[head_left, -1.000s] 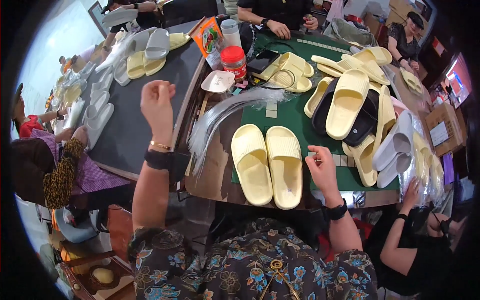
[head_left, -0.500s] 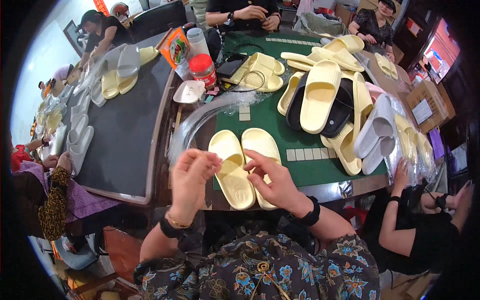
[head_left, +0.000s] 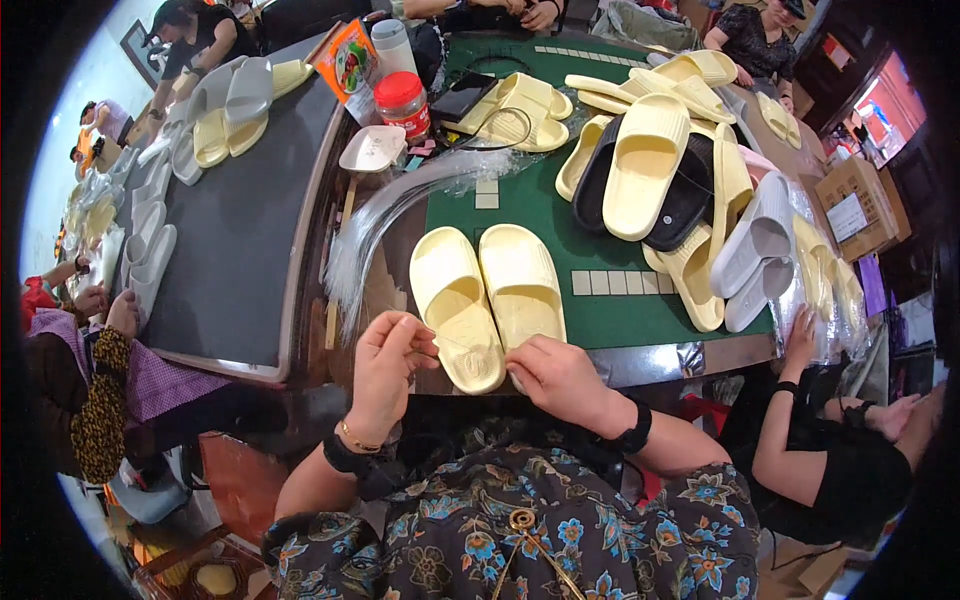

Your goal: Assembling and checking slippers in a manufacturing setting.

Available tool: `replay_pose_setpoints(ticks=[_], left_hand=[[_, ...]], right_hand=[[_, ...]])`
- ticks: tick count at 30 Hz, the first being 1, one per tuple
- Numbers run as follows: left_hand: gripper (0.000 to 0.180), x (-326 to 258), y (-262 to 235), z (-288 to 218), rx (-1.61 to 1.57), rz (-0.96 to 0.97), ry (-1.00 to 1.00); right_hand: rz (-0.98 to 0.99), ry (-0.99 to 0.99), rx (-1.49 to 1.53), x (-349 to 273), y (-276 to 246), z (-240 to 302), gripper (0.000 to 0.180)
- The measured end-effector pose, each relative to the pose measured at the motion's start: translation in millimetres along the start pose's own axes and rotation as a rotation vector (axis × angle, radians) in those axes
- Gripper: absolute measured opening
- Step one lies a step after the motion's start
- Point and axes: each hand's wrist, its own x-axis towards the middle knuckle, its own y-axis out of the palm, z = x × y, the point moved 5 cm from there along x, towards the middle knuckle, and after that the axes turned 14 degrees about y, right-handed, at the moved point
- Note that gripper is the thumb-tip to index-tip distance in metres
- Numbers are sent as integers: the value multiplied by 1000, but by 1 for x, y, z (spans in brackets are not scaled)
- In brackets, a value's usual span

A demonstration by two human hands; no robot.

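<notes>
Two pale yellow slide slippers, a left one [head_left: 445, 270] and a right one [head_left: 522, 285], lie side by side before me, toes pointing away. My left hand [head_left: 388, 362] is just left of the left slipper's heel, thumb and fingertips pinched together. My right hand [head_left: 567, 382] is closed in a pinch at the right slipper's heel end, partly covering it. Whatever sits between the fingertips is too thin and clear to make out. Left of the slippers lies a bundle of thin clear plastic strands [head_left: 362, 232].
A pile of yellow, black and grey slippers [head_left: 640, 165] stands on the green mat [head_left: 610, 315] at right. Behind are a red-lidded jar [head_left: 402, 103] and a white dish [head_left: 373, 149]. A dark table [head_left: 240, 240] holds slippers at left. Co-workers sit around; one hand [head_left: 800, 340] touches bagged slippers.
The slippers and table sit slightly higher in view. My hands are now by the slippers' heels, and my right fingers, spread before, have closed into a pinch.
</notes>
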Motion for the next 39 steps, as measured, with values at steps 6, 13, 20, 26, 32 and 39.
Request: replay_pose_setpoints(ticks=[6,13,20,26,32,39], left_hand=[[16,-23,-1,14,395,385,-312],[19,-61,2,44,547,661,-607],[19,-38,-4,53,491,464,-532],[26,15,-1,59,574,210,-226],[35,26,-11,59,923,188,188],[26,73,-26,29,783,-24,263]], right_hand=[[96,66,-114,-20,-3,-23,9],[231,66,-184,-30,2,-37,9],[208,68,-236,-5,0,-33,11],[-75,31,-193,34,11,-37,25],[-32,37,-212,30,13,-43,36],[-309,184,4,56,-37,-73,21]])
